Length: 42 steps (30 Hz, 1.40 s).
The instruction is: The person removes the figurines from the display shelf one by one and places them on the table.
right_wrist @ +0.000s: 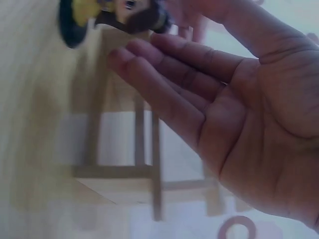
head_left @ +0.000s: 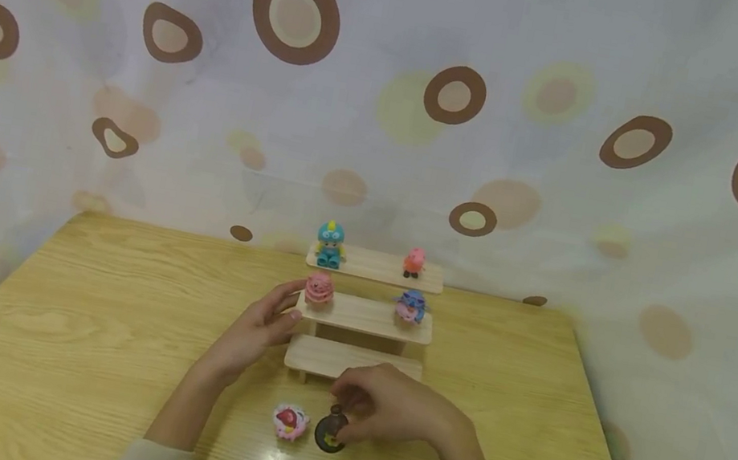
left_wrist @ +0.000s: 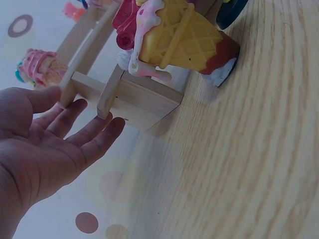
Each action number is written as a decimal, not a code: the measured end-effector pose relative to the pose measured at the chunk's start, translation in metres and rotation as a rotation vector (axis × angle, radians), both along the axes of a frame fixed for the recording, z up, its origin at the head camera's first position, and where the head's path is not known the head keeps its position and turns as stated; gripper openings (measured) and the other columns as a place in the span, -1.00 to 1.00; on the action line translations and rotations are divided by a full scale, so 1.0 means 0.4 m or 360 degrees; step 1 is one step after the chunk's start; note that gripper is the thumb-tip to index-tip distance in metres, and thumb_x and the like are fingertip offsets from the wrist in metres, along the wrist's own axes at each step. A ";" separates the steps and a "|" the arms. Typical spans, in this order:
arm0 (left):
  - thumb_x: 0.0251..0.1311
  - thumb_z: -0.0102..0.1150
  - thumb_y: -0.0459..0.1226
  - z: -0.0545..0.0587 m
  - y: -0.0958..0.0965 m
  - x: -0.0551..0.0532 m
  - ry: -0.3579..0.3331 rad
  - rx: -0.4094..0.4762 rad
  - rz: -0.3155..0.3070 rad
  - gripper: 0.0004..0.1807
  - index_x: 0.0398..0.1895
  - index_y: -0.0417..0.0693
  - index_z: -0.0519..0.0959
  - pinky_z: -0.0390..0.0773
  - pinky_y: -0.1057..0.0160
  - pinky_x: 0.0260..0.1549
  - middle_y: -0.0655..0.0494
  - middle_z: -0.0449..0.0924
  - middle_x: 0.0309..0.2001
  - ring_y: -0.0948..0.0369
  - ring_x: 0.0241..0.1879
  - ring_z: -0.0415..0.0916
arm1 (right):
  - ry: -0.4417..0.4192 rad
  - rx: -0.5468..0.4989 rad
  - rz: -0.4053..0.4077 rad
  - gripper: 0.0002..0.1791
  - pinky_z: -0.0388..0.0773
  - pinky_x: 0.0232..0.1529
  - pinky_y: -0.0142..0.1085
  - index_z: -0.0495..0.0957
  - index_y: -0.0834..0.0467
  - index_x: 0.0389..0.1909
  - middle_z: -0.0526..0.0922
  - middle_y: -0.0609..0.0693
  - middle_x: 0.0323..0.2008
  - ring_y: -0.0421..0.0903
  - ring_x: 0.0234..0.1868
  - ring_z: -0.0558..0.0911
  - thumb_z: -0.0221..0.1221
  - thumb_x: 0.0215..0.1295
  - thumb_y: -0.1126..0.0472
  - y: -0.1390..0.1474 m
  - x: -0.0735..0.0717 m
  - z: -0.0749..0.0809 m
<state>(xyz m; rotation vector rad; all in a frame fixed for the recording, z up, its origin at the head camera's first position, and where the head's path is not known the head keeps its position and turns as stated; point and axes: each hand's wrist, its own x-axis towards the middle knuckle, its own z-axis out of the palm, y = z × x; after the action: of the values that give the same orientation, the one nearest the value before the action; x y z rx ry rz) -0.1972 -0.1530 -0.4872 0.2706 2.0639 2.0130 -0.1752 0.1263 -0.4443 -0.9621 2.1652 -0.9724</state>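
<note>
My left hand [head_left: 260,330] steadies the left end of a stepped wooden display stand [head_left: 355,356]. In the left wrist view, its thumb and fingers lie around the ends of the tiers. My right hand [head_left: 401,410] holds a small dark-haired figurine [head_left: 331,424] on a round dark base, thumb at its side and fingertips by its head; the right wrist view is blurred and cuts off part of the figurine [right_wrist: 134,12]. Left of it stands an ice-cream-cone toy [left_wrist: 187,42] with pink and white icing, the same toy [head_left: 289,422] seen from above.
The top tier carries a teal figurine [head_left: 330,246] and a pink-red one [head_left: 414,262]. On the middle tier stand a pink swirl figurine [head_left: 319,288] and a blue one [head_left: 411,306]. A patterned curtain [head_left: 383,143] surrounds the wooden table [head_left: 100,348].
</note>
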 end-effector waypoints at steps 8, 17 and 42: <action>0.67 -0.02 -0.21 -0.001 0.001 -0.001 -0.0006 0.0020 -0.0024 -0.40 0.67 0.15 0.14 0.53 -0.19 0.28 -0.16 0.18 0.61 -0.21 0.50 0.30 | 0.0157 -0.0152 -0.0167 -0.49 0.67 0.13 -0.18 0.61 0.22 0.21 0.73 -0.02 0.04 0.00 0.08 0.72 0.47 0.33 0.11 0.074 0.008 0.078; 0.68 -0.04 -0.19 0.002 0.001 -0.001 -0.0021 0.0024 -0.0043 -0.40 0.68 0.15 0.12 0.48 -0.33 0.27 -0.16 0.18 0.61 -0.23 0.52 0.25 | 0.0588 -0.0557 -0.0680 -0.68 0.71 -0.03 -0.25 0.66 0.18 0.11 0.77 0.06 -0.04 -0.11 -0.09 0.75 0.42 0.38 0.25 0.163 -0.005 0.120; 0.69 -0.07 -0.23 0.008 0.004 0.002 -0.0038 0.0046 -0.0024 -0.41 0.68 0.16 0.12 0.54 -0.31 0.22 -0.17 0.20 0.60 -0.23 0.49 0.31 | 0.0598 -0.0816 -0.1094 -0.51 0.71 0.03 -0.30 0.58 0.25 0.22 0.71 0.15 0.07 0.11 0.08 0.75 0.47 0.31 0.31 0.091 -0.072 0.019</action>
<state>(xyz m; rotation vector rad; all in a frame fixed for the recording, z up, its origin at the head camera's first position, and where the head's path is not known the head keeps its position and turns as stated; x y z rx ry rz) -0.1964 -0.1515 -0.4840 0.2658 2.0139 2.0290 -0.2038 0.1627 -0.4367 -0.6366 2.7020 -1.8634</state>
